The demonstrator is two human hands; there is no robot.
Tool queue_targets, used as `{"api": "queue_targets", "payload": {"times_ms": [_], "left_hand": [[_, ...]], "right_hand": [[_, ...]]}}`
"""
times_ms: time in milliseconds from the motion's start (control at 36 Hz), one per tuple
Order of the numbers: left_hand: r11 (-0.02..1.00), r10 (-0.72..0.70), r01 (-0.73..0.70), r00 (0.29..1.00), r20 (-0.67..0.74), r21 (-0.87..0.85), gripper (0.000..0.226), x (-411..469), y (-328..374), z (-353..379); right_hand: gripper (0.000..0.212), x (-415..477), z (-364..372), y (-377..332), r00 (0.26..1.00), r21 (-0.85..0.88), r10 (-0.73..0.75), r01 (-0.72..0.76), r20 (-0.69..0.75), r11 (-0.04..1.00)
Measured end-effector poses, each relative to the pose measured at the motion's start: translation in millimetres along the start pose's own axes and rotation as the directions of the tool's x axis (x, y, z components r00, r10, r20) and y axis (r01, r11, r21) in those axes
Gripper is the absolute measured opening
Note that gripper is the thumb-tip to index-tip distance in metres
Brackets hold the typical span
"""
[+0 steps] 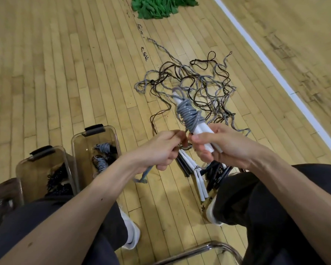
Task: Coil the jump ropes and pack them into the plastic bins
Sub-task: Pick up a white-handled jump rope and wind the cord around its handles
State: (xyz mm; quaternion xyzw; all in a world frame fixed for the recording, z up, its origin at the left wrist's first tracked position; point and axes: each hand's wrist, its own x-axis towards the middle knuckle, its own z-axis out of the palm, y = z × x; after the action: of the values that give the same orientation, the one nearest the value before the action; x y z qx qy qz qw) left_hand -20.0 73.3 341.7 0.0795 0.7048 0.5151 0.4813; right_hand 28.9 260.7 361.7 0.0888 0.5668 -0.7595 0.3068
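Right now the person on the chair is in the middle of coiling one gray jump rope [189,115]. It is wound in tight loops round its white handles [203,131], and I think the winding is almost done. The right hand [225,144] is curled round the lower part of the handles and holds the bundle up, tilted away from the body. The left hand [161,150] is just beside it, almost touching, and pinches the rope close under the coil. A short loose end [141,177] hangs down below the left hand.

Next, I think, the loose end has to be tucked in or pulled tight so the coil does not fall open. Then the bundle must go over to the left and down into a bin. The two plastic bins stand on the floor [65,73] by the person's left leg, well below the hands: the nearer bin [42,150] and the farther bin [94,129]. Both are open and have coiled ropes in them. More work waits: a pile of tangled ropes [199,79] lies on the floor past the hands, and more handles [199,182] lie between the feet
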Motion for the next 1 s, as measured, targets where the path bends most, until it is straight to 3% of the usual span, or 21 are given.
{"api": "queue_targets", "payload": {"times_ms": [139,278,444,583,667,806,1000], "left_hand": [[0.994,-0.038,0.036,0.999,0.022,0.1,0.028,-4,-5,-2],[0.944,-0.017,0.018,1.0,-0.004,0.328,0.031,-7,-4,0],[0.742,0.093,-0.055,0.995,-0.022,0.668,0.03,-9,-6,-1],[0.465,0.213,-0.093,0.977,-0.009,0.881,0.028,-11,-4,-6],[0.347,0.3,-0.136,0.954,0.028,0.928,0.03,-11,-2,-12],[0.267,0.393,-0.23,0.913,0.112,0.936,0.027,-13,1,-17],[0.327,0.409,-0.309,0.898,0.16,0.893,0.032,-5,-6,-18]], "right_hand": [[0.013,9,-1,8,0.989,-0.184,0.029,-0.056,-0.143,0.981],[0.012,14,-8,12,0.96,-0.24,0.031,-0.101,-0.279,0.966],[0.017,21,-10,22,0.945,-0.376,0.062,-0.188,-0.321,0.907],[0.017,26,-9,28,0.939,-0.435,0.135,-0.27,-0.317,0.859],[0.015,27,-8,33,0.931,-0.486,0.201,-0.334,-0.306,0.808],[0.013,28,1,40,0.921,-0.59,0.346,-0.383,-0.18,0.711],[0.029,27,14,38,0.891,-0.734,0.445,-0.36,-0.089,0.576]]}}
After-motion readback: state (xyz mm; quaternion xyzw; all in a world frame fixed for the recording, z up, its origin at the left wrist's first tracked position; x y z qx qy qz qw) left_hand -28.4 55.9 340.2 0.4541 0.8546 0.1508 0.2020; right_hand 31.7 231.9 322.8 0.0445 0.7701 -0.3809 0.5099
